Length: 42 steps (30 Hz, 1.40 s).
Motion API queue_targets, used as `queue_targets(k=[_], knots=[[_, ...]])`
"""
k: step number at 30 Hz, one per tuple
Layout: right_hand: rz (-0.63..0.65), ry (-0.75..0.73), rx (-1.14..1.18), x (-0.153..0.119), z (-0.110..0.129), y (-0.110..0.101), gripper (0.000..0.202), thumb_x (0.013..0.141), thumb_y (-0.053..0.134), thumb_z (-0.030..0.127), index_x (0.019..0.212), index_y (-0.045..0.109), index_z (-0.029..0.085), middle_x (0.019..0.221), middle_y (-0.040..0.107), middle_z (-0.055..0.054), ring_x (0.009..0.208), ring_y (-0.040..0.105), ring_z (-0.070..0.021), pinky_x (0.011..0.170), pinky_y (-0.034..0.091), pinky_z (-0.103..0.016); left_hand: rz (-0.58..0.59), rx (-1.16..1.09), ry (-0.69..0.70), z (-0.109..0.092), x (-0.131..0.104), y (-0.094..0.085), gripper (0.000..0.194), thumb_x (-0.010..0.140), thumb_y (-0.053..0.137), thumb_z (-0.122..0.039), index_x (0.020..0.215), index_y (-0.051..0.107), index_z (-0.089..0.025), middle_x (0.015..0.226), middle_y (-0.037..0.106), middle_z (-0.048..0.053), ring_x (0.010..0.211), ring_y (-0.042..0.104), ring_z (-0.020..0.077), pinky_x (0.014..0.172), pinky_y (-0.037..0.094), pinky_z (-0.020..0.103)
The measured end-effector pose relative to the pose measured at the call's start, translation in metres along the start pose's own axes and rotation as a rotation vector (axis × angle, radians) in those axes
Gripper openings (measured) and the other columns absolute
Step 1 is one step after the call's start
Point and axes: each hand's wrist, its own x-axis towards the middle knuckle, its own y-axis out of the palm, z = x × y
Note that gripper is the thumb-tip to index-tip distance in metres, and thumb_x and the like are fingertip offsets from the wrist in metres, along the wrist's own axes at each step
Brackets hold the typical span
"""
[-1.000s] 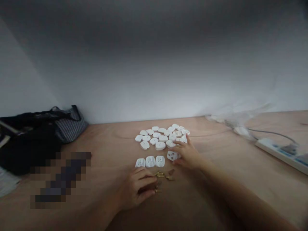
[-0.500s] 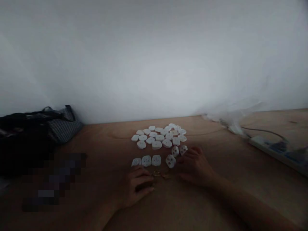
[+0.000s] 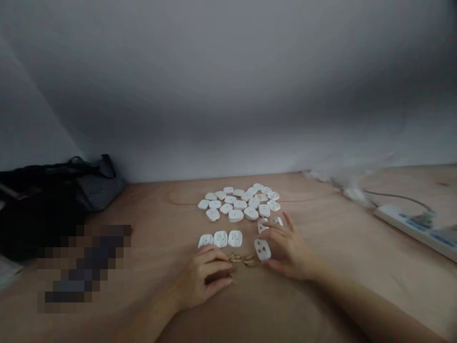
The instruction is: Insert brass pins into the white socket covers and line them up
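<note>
My left hand (image 3: 209,271) rests low over the table, fingers curled, with thumb and forefinger closing on a small brass piece (image 3: 231,275). Loose brass pieces (image 3: 235,258) lie just beyond those fingertips. Three white socket faces (image 3: 220,238) stand in a row above this hand, the leftmost partly behind its knuckles. My right hand (image 3: 285,245) has its thumb at the lower corner of a white plastic housing (image 3: 263,249) with dark openings, and its fingers at the upper edge. Two similar housings (image 3: 277,221) are partly hidden behind the raised fingers.
Several white socket parts (image 3: 240,205) are grouped farther back on the table (image 3: 160,228). A power strip (image 3: 414,226) with plugs and a cable lies at right, near clear plastic wrap (image 3: 353,186). On the left are a dark bag (image 3: 39,209) and a blurred-out dark object (image 3: 89,262).
My right hand has come onto the nearest housing, which has shifted slightly right and toward me and turned. My left hand stays nearly in place. The view is brighter.
</note>
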Motion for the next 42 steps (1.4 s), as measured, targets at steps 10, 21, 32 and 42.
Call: queue_targets(k=[10, 21, 32, 42], knots=[[0.011, 0.143, 0.302, -0.007, 0.012, -0.004, 0.044, 0.060, 0.062, 0.010, 0.103, 0.054, 0.019, 0.102, 0.055, -0.008, 0.089, 0.057, -0.0201, 0.076, 0.049, -0.031, 0.001, -0.003, -0.013, -0.001, 0.001, 0.000, 0.019, 0.083, 0.060, -0.027, 0.100, 0.067, -0.021, 0.092, 0.064, 0.007, 0.088, 0.057, 0.0202, 0.080, 0.047, 0.036], [0.072, 0.232, 0.324, -0.010, 0.009, 0.001, 0.055, 0.073, 0.067, 0.031, 0.123, 0.048, 0.019, 0.112, 0.060, -0.011, 0.102, 0.057, -0.0255, 0.086, 0.047, -0.039, 0.015, 0.000, -0.007, 0.001, 0.001, 0.000, 0.019, 0.083, 0.061, -0.026, 0.101, 0.066, -0.020, 0.091, 0.064, 0.007, 0.089, 0.057, 0.0210, 0.080, 0.047, 0.037], [-0.045, 0.313, 0.483, -0.017, 0.005, 0.003, 0.032, 0.064, 0.075, 0.032, 0.088, 0.058, 0.020, 0.099, 0.067, -0.006, 0.093, 0.063, -0.0236, 0.080, 0.051, -0.037, -0.001, -0.026, -0.017, 0.000, -0.001, 0.000, 0.020, 0.084, 0.059, -0.027, 0.101, 0.066, -0.020, 0.092, 0.064, 0.008, 0.089, 0.056, 0.0209, 0.080, 0.046, 0.036], [-0.053, 0.302, 0.602, -0.016, 0.005, 0.001, 0.027, 0.063, 0.076, 0.035, 0.068, 0.055, 0.019, 0.099, 0.068, -0.007, 0.090, 0.064, -0.0226, 0.077, 0.051, -0.035, 0.016, -0.009, -0.013, 0.000, 0.000, 0.000, 0.020, 0.084, 0.059, -0.029, 0.101, 0.066, -0.020, 0.091, 0.064, 0.008, 0.088, 0.056, 0.0207, 0.081, 0.046, 0.036]])
